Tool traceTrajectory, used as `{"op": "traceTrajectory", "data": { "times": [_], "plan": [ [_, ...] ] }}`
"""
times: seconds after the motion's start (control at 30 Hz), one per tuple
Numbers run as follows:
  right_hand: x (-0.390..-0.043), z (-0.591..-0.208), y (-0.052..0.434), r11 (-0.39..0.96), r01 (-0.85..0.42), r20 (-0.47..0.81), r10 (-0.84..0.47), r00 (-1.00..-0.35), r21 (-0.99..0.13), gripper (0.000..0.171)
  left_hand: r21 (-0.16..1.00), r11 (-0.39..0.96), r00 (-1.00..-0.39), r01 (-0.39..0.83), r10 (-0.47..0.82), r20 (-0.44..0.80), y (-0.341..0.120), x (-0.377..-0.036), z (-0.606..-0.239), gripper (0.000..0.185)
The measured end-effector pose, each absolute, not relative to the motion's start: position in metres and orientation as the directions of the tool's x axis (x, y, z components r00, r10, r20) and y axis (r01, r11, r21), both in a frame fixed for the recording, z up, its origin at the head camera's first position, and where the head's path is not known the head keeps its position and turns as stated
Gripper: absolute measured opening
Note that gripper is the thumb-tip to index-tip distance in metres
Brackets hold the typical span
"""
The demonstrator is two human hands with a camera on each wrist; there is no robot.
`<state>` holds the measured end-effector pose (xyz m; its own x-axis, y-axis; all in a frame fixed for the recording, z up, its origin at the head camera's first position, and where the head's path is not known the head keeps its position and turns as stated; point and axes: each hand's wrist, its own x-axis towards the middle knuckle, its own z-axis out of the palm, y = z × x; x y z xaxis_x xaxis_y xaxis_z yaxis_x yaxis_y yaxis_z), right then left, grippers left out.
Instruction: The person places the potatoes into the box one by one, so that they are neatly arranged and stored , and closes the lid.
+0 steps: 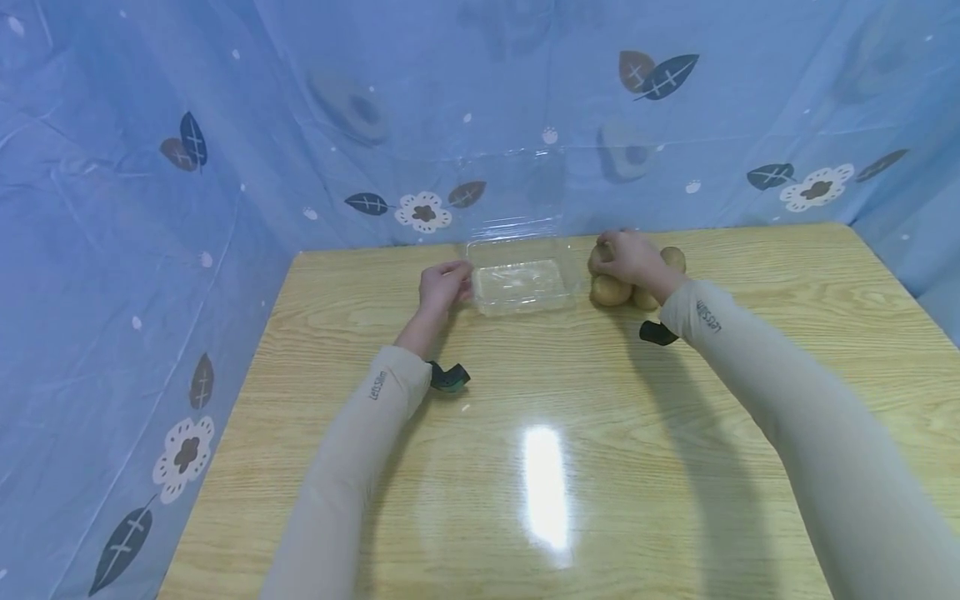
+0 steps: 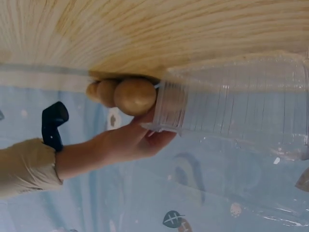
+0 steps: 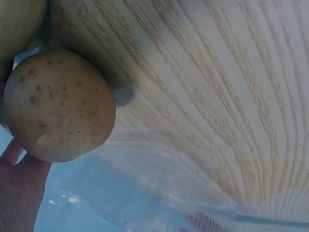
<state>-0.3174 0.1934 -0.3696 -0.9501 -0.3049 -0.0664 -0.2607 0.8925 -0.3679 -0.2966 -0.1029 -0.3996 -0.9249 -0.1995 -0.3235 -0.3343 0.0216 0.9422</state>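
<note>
A clear plastic container (image 1: 521, 287) stands open on the far part of the wooden table (image 1: 570, 417), its lid (image 1: 513, 187) upright against the backdrop. My left hand (image 1: 445, 283) holds the container's left rim with curled fingers. Right of the container lies a small pile of potatoes (image 1: 609, 290). My right hand (image 1: 633, 257) lies on top of the pile, fingers curled over one potato (image 3: 58, 106). In the left wrist view the right hand (image 2: 128, 141) covers the potatoes (image 2: 135, 95) beside the container's ribbed wall (image 2: 231, 104).
A blue cloth backdrop (image 1: 187, 167) printed with leaves and flowers closes in the table at the back and on both sides. A bright glare (image 1: 545, 487) sits on the near tabletop. Black straps (image 1: 448, 377) hang at both wrists.
</note>
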Motion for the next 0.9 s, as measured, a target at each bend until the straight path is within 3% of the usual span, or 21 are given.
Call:
{"op": "traceTrajectory", "data": {
  "times": [0.37,0.9],
  "plan": [
    [-0.325,-0.374,0.188,0.899,-0.243,-0.076,-0.289,-0.954,-0.364,0.049,0.949,0.062,-0.924,-0.309,-0.257,-0.283,-0.097,-0.297,-0.401,0.027],
    [-0.326,-0.358,0.180,0.842,-0.316,0.104,-0.302,-0.948,-0.437,0.049,0.951,0.031,-0.925,-0.308,-0.243,-0.292,-0.098,-0.295,-0.403,0.024]
  ]
}}
